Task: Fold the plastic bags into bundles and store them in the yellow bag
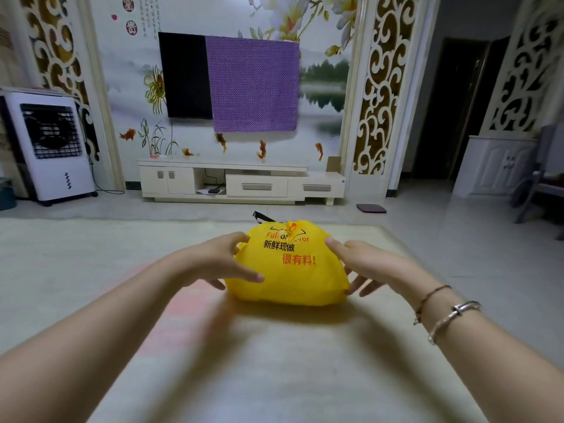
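bag: yellow bag (pixel 287 264) sits bulging on the counter (pixel 274 361), mid-surface, printed side towards the person; top is gathered into a knot (pixel 291 226), so it looks tied off already.
contents: no loose plastic bags in view; whatever is stored is hidden inside. My read: task is near its end.
risk 1: thin film, stuffed round. Squeezing from both sides could push the bundles up against the knot and work it loose.
risk 2: counter looks smooth, bag is light. A one-sided nudge could slide or roll it towards the far edge.
risk 3: black strap-like item (pixel 262 216) lies just behind the bag; can't tell if it touches. It could snag if the bag gets pushed back.
left hand (pixel 219 261): against the bag's left flank, thumb lying across the front face, fingers reaching towards the top. Grip released, cupping rather than pinching.
right hand (pixel 363 264): on the right flank, index laid along the upper side, other fingers splayed low by the counter. Grip released too.
arms: both forearms reach forward, converging on the bag; bracelets (pixel 448 312) on the right wrist.
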A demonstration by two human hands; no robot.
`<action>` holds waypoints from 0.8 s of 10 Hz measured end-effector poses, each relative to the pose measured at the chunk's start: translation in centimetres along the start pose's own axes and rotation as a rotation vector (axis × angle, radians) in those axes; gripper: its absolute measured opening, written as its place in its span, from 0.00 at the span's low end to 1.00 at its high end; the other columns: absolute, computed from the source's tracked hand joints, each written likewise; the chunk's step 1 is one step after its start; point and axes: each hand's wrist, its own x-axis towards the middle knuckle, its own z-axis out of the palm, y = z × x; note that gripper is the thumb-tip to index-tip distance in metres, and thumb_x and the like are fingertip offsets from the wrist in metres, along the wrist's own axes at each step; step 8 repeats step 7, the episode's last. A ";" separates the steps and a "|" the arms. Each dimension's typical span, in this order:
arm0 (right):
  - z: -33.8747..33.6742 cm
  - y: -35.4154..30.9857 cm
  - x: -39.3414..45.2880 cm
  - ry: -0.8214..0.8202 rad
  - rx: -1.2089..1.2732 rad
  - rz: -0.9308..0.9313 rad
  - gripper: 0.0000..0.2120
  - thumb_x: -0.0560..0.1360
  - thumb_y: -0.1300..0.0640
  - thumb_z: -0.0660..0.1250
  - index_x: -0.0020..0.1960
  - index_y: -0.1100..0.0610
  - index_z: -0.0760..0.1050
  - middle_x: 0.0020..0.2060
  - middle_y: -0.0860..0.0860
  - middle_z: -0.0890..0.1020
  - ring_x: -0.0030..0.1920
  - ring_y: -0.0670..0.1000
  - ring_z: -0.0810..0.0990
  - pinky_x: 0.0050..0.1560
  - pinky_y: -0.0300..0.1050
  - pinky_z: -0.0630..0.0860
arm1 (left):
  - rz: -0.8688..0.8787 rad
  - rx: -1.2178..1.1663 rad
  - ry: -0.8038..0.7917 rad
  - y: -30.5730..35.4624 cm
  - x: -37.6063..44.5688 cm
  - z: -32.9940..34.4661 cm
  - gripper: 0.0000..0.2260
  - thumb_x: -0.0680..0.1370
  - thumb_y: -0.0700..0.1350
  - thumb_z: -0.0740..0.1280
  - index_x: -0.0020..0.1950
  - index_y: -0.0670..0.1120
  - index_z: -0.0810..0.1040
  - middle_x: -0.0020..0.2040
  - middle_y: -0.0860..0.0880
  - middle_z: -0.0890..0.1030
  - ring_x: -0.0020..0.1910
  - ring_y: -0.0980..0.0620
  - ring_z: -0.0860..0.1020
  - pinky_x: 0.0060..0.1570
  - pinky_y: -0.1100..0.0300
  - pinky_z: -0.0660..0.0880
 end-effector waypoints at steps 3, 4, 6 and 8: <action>0.2 3.5 8.3 0.505 0.173 -0.279 0.25 0.75 0.52 0.67 0.69 0.56 0.64 0.63 0.53 0.73 0.60 0.53 0.74 0.54 0.46 0.73 | 0.372 -0.341 0.396 1.8 10.1 4.8 0.24 0.69 0.41 0.76 0.62 0.52 0.72 0.66 0.48 0.73 0.64 0.50 0.72 0.62 0.47 0.73; 1.0 5.9 10.8 0.519 0.134 -0.241 0.26 0.75 0.55 0.67 0.70 0.56 0.63 0.66 0.54 0.70 0.64 0.53 0.71 0.58 0.44 0.69 | 0.352 -0.335 0.362 1.4 13.0 7.0 0.22 0.71 0.38 0.74 0.62 0.48 0.71 0.65 0.47 0.72 0.65 0.48 0.70 0.64 0.49 0.71; 1.5 8.2 12.5 0.481 0.128 -0.226 0.25 0.76 0.56 0.65 0.70 0.55 0.62 0.67 0.55 0.67 0.64 0.53 0.70 0.55 0.41 0.66 | 0.342 -0.302 0.349 -0.2 14.6 8.4 0.24 0.73 0.37 0.72 0.67 0.45 0.70 0.67 0.45 0.70 0.67 0.47 0.68 0.66 0.52 0.68; 0.9 7.8 11.6 0.476 0.097 -0.162 0.25 0.76 0.55 0.65 0.70 0.56 0.61 0.65 0.56 0.67 0.57 0.54 0.72 0.51 0.43 0.68 | 0.295 -0.329 0.374 -0.5 13.4 7.5 0.24 0.74 0.37 0.71 0.68 0.45 0.69 0.68 0.45 0.70 0.68 0.48 0.67 0.63 0.56 0.68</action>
